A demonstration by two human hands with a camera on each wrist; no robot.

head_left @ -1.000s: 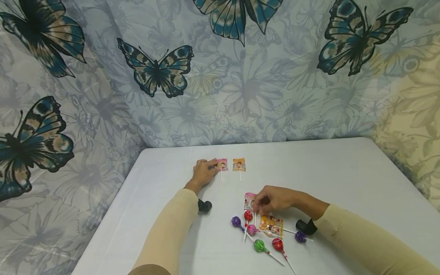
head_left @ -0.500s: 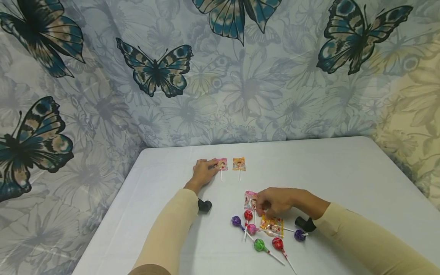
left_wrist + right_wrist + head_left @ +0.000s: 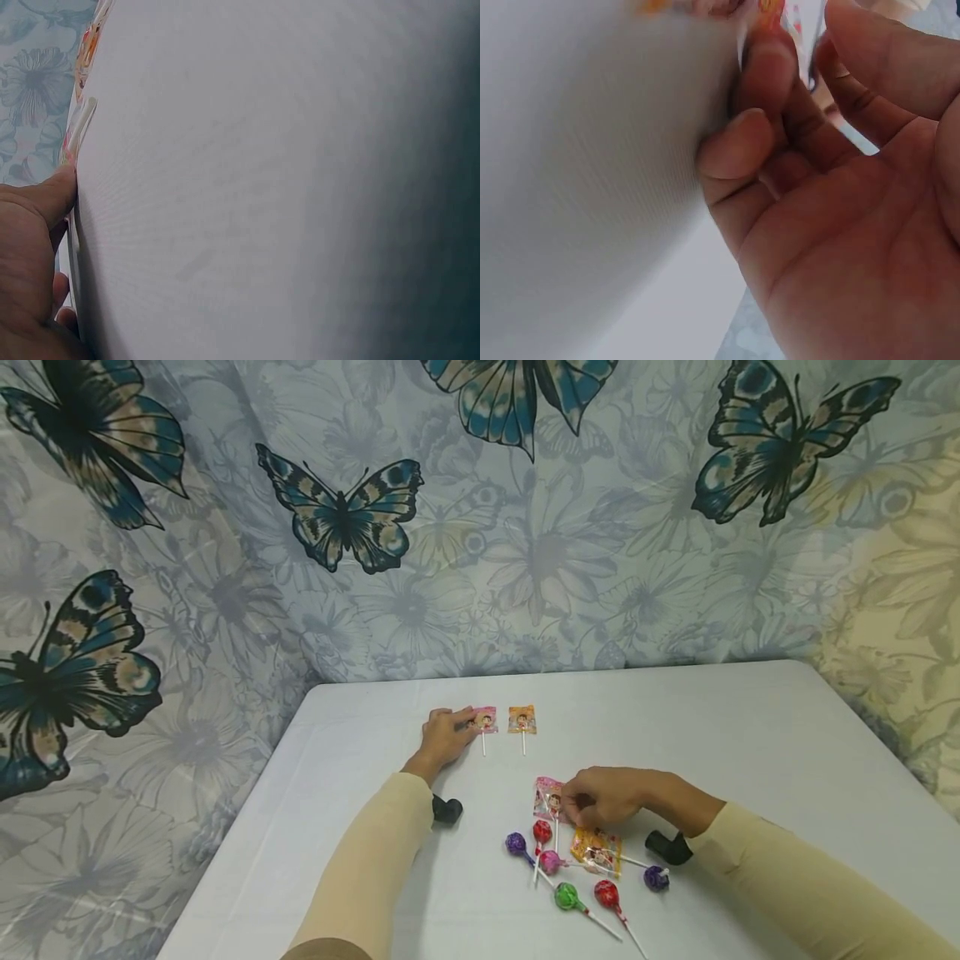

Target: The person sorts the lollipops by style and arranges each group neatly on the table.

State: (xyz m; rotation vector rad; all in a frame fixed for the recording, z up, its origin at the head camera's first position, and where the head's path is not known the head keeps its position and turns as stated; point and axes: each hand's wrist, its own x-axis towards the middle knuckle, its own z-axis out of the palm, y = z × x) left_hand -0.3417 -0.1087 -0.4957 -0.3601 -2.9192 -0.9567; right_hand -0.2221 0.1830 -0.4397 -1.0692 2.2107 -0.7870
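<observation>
My left hand (image 3: 459,725) lies flat at the far middle of the white table (image 3: 750,752), its fingertips touching a pink flat-wrapped lollipop (image 3: 485,719). An orange flat-wrapped lollipop (image 3: 522,719) lies just to its right. In the left wrist view a finger (image 3: 52,196) rests against that pink wrapper's edge (image 3: 73,139). My right hand (image 3: 573,803) pinches another pink flat-wrapped lollipop (image 3: 545,793) near the table's front. The right wrist view shows curled fingers (image 3: 765,82) with the wrapper (image 3: 804,26) between them and the thumb.
Below the right hand lie an orange flat-wrapped lollipop (image 3: 595,850) and several round ones: purple (image 3: 515,842), red (image 3: 542,831), pink (image 3: 551,861), green (image 3: 565,895), red (image 3: 605,892), purple (image 3: 656,877). A butterfly-print curtain (image 3: 480,527) hangs behind the table.
My right hand has shifted slightly back and right while keeping hold of the pink-wrapped lollipop. The left hand has stayed still.
</observation>
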